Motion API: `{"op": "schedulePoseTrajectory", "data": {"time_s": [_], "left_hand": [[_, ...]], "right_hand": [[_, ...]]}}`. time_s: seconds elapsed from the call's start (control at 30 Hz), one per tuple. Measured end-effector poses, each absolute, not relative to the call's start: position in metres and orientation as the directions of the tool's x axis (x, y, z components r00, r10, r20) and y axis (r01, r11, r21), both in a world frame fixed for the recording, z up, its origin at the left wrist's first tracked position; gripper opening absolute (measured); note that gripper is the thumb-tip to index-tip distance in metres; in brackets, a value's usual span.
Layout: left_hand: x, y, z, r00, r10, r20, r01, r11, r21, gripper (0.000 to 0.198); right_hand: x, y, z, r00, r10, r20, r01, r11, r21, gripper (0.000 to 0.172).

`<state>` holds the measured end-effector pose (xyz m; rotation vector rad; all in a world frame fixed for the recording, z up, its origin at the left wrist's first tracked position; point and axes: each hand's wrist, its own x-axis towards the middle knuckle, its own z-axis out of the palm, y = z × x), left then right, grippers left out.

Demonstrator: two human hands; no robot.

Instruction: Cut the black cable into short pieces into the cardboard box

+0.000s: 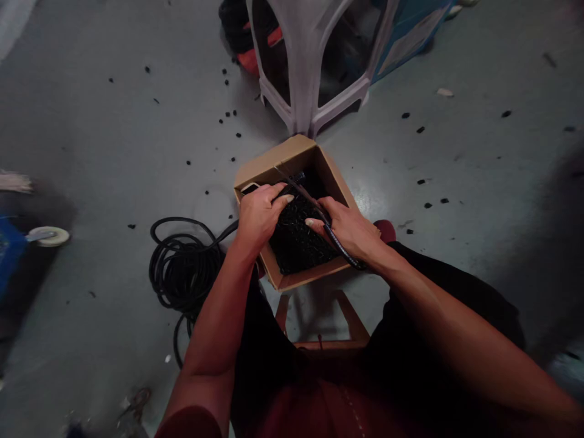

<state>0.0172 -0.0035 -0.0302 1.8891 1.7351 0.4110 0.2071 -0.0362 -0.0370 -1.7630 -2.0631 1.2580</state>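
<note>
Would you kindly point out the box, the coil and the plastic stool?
Box [274, 159]: head view, far wall.
Coil [182, 277]: head view, middle loops.
Plastic stool [304, 73]: head view, near leg.

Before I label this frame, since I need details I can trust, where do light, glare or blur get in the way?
In the head view, dim light overall, with glare on the floor right of the box; in the head view, the black scraps inside merge darkly; in the head view, the trousers look nearly featureless, and the lower-left corner is smeared.
</note>
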Motion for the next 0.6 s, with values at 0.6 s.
{"op": "schedulePoseTrajectory", "data": {"time_s": [0.6], "left_hand": [[0.003,-0.001,-0.019,0.359,0.832,-0.424,0.448,0.245,0.86,0.029]], "right_hand": [[0.207,-0.038,-0.042,-0.33,0.871,-0.364,0.7,-0.033,-0.713,0.032]]}}
